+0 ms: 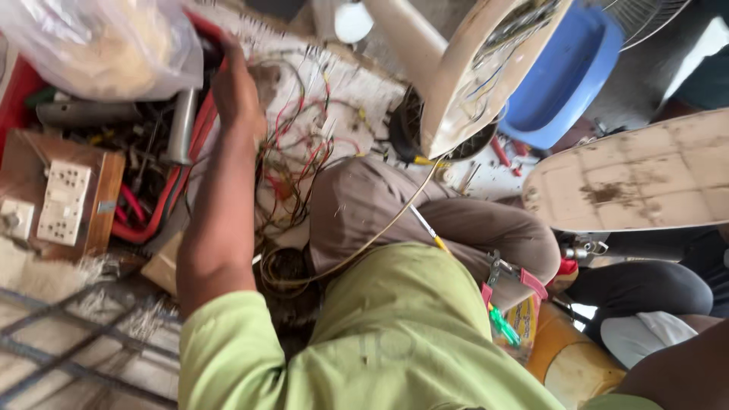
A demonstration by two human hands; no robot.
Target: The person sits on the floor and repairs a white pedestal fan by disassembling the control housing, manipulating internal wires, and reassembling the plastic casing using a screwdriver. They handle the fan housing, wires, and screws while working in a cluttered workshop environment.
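L hand (237,89) reaches into red toolbox (199,125) — by tangled wires (300,148).

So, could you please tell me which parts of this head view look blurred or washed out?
Head view: the clear plastic bag at top left is overexposed and soft; the left hand reaching into the red toolbox is slightly motion-blurred; the green shirt is close and soft.
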